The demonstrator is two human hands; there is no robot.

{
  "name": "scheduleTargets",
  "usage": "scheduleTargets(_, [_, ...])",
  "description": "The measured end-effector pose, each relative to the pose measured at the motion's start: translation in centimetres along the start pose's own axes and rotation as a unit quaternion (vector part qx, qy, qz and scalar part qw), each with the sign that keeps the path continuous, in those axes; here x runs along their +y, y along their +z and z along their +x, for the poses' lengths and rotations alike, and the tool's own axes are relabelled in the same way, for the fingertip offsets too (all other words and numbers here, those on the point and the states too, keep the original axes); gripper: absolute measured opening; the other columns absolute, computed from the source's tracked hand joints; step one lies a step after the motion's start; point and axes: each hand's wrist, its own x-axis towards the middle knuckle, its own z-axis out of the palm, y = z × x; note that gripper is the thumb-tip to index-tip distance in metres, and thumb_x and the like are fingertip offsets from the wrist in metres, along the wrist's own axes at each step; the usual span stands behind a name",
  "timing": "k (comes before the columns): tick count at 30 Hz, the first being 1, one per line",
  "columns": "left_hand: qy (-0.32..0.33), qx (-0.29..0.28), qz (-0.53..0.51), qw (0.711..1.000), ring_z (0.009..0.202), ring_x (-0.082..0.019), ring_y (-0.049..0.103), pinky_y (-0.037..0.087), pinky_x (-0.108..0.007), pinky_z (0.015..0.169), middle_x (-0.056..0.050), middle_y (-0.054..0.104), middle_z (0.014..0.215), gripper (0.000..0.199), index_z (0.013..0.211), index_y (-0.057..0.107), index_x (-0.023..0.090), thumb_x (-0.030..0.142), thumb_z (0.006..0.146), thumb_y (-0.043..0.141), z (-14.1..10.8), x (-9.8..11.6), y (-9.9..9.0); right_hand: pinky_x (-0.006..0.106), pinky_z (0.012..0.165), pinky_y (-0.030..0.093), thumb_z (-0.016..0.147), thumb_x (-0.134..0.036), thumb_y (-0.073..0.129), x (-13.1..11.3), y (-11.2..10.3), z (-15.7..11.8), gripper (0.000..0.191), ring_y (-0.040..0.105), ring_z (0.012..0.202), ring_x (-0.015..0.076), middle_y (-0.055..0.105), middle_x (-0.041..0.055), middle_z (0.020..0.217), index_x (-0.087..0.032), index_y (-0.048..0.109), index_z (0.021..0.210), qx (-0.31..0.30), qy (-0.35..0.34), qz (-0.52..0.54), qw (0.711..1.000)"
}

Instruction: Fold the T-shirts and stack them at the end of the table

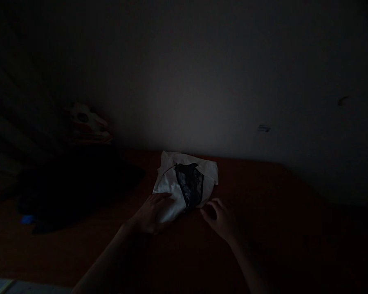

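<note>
In dim light, a pale piece of cloth [170, 183] lies crumpled on the brown table. A black, lace-like piece [191, 183] with dark edging runs down its middle; whether it is sewn on or lies on top I cannot tell. My left hand [151, 212] rests flat on the shiny lower left part of the cloth, its fingers stretched out. At the lower right edge, the curved thumb and forefinger of my right hand [219, 218] pinch the cloth's corner, with a gap showing behind the fingertips. The other fingers of that hand are hard to make out.
To the left, a dark heap of fabric [79, 183] covers part of the table [110, 253], with a small blue thing [27, 219] at its edge. Behind it stands a white object [84, 118] on a stack. A pale wall [187, 81] rises at the back.
</note>
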Motion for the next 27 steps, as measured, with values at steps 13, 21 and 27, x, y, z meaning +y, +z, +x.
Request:
scheduleTargets(13, [-0.270,0.157,-0.318,0.895,0.081,-0.023,0.070,0.053,-0.028,0.067,-0.006,0.076,0.089,0.059,0.096,0.074,0.015,0.071,0.085,0.058,1.6,-0.9,-0.7,0.033,0.075,0.049,0.098,-0.056,0.047,-0.7,1.9,4.2,0.041,0.070,0.081,0.0234,0.075,0.0058,0.085,-0.025,0.069,0.084,-0.051,0.071,0.178,0.980])
scheduleTargets(21, [-0.346,0.346,-0.387,0.782,0.109,-0.030,0.068,0.055,-0.037,0.089,-0.013,0.074,0.118,0.072,0.115,0.069,0.016,0.077,0.077,0.063,2.8,-3.0,0.1,0.041,0.074,0.058,0.079,-0.075,0.061,4.9,2.7,4.0,0.049,0.071,0.077,0.0242,0.072,0.0025,0.078,-0.027,0.063,0.086,0.159,0.314,0.534,0.769])
scheduleTargets(27, [-0.201,0.287,-0.157,0.923,0.131,-0.030,0.056,0.046,-0.047,0.109,-0.014,0.060,0.139,0.062,0.136,0.054,0.022,0.059,0.088,0.064,2.3,-1.5,0.9,0.040,0.078,0.059,0.086,-0.066,0.058,4.6,3.4,3.8,0.050,0.072,0.095,0.0261,0.074,0.0087,0.106,-0.026,0.060,0.115,0.160,0.325,0.478,0.800])
